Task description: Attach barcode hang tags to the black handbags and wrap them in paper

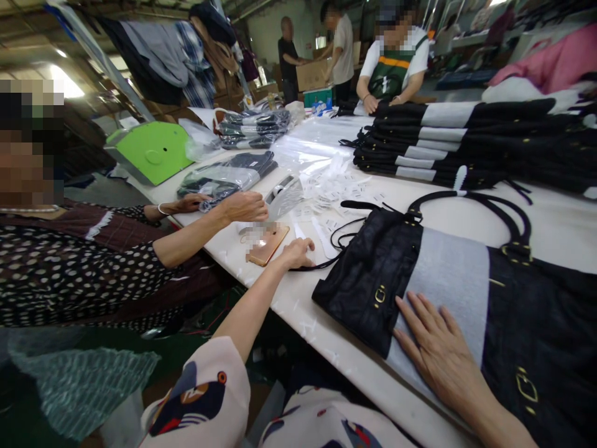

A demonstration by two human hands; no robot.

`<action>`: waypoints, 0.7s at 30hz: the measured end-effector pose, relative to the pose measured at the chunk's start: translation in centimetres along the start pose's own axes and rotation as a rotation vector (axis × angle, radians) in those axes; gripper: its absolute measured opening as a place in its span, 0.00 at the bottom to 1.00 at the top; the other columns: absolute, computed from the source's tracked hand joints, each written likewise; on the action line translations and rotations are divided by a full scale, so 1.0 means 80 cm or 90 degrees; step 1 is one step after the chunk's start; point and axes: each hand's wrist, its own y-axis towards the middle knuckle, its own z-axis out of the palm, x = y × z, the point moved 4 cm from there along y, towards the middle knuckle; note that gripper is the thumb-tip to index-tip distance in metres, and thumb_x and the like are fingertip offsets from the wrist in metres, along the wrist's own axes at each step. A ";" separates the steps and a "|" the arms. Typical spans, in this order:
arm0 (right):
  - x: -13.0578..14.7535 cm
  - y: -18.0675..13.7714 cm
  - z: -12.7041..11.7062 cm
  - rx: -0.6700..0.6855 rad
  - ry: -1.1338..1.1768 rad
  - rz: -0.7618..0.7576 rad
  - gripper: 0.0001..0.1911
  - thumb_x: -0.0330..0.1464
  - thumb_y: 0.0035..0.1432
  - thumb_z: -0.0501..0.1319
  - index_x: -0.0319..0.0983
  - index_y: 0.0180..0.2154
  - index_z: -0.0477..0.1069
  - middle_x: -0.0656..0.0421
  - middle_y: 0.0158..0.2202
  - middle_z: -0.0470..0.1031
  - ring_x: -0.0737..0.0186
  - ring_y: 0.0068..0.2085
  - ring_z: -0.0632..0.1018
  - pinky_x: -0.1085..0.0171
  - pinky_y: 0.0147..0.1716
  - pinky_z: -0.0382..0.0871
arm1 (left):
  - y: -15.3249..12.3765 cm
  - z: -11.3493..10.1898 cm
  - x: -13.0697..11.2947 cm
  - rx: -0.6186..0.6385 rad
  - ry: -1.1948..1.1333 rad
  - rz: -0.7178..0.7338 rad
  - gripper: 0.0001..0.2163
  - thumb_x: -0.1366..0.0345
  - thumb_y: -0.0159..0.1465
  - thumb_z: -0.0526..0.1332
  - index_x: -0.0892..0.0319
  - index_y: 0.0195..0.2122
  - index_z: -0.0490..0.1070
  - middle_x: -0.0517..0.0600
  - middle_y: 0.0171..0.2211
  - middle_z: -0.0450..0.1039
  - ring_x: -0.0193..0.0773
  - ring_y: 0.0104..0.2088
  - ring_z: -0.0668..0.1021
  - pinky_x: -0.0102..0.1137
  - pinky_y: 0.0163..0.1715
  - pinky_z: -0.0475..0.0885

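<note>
The right hand (436, 345) lies flat, fingers spread and closed on nothing, pressing palm-down on the pale grey band (459, 267) wrapped around the middle of a black, soft, leather-like handbag with brass-coloured buckles (368, 267). The bag is directly beneath this hand, laid flat on the white-topped worktable (471, 218); its fingertips point toward the bag's far side, where two looped black handles (485, 202) arch onto the tabletop.

The left hand (297, 254) is beyond the bag's left end, its fingers bent at one end of a thin black strap (321, 266) that trails from the bag; whether they pinch it or merely touch it, I cannot tell. The main body of the bag lies to the right of this hand, apart from it.

Just left of the left hand is a gold-coloured phone (270, 246), with a co-worker's bent hand (247, 206) above and beyond it. White paper tags (333, 186) are scattered past the strap. Farther out, a stack of black bags with grey bands (494, 134) rises at the right, plastic-wrapped bundles (254, 127) sit across the table, and a bright green panel (152, 152) stands at the left edge.
</note>
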 end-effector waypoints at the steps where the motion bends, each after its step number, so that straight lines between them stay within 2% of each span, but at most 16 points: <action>1: 0.000 0.000 0.000 0.002 -0.003 0.001 0.28 0.43 0.62 0.40 0.34 0.55 0.60 0.47 0.58 0.57 0.48 0.60 0.55 0.44 0.54 0.50 | 0.002 -0.001 -0.005 0.017 0.017 0.000 0.22 0.60 0.43 0.67 0.55 0.40 0.67 0.49 0.37 0.67 0.40 0.38 0.72 0.29 0.34 0.65; 5: 0.000 0.000 0.000 0.009 -0.003 0.000 0.27 0.42 0.62 0.40 0.36 0.55 0.61 0.48 0.58 0.59 0.49 0.60 0.56 0.44 0.54 0.50 | 0.006 -0.006 -0.018 0.072 0.055 -0.004 0.14 0.64 0.42 0.66 0.58 0.31 0.68 0.50 0.35 0.68 0.41 0.37 0.72 0.30 0.32 0.64; 9: 0.000 0.000 0.000 -0.001 -0.003 0.001 0.28 0.43 0.62 0.41 0.34 0.56 0.59 0.46 0.59 0.57 0.48 0.60 0.55 0.44 0.55 0.50 | 0.010 -0.008 -0.015 0.076 0.006 -0.009 0.11 0.67 0.38 0.67 0.59 0.22 0.67 0.46 0.21 0.66 0.36 0.24 0.70 0.28 0.23 0.60; 11: 0.000 0.001 -0.001 0.001 -0.003 0.000 0.28 0.43 0.62 0.41 0.33 0.56 0.59 0.46 0.59 0.56 0.48 0.61 0.55 0.45 0.55 0.50 | 0.013 -0.009 -0.009 0.055 -0.075 -0.006 0.11 0.69 0.36 0.68 0.59 0.17 0.64 0.43 0.15 0.61 0.32 0.18 0.65 0.27 0.19 0.56; 14: 0.000 0.001 -0.001 0.001 -0.004 -0.001 0.28 0.43 0.62 0.40 0.34 0.56 0.59 0.47 0.59 0.57 0.48 0.61 0.55 0.45 0.55 0.50 | 0.020 -0.016 0.001 0.022 -0.173 0.003 0.12 0.72 0.37 0.67 0.60 0.14 0.60 0.40 0.11 0.57 0.28 0.15 0.60 0.26 0.16 0.53; 17: -0.001 0.000 -0.001 -0.004 -0.004 0.004 0.28 0.42 0.62 0.41 0.34 0.56 0.59 0.47 0.59 0.57 0.48 0.61 0.55 0.45 0.55 0.49 | 0.027 -0.030 0.010 -0.034 -0.247 0.014 0.11 0.70 0.41 0.65 0.60 0.17 0.60 0.40 0.13 0.59 0.27 0.16 0.62 0.24 0.17 0.54; 21: -0.002 -0.001 0.002 -0.010 0.004 -0.008 0.27 0.42 0.61 0.41 0.35 0.55 0.60 0.47 0.58 0.58 0.48 0.60 0.55 0.44 0.55 0.50 | 0.037 -0.052 0.023 -0.164 -0.471 0.016 0.12 0.68 0.41 0.66 0.60 0.18 0.60 0.42 0.13 0.62 0.27 0.16 0.66 0.23 0.16 0.57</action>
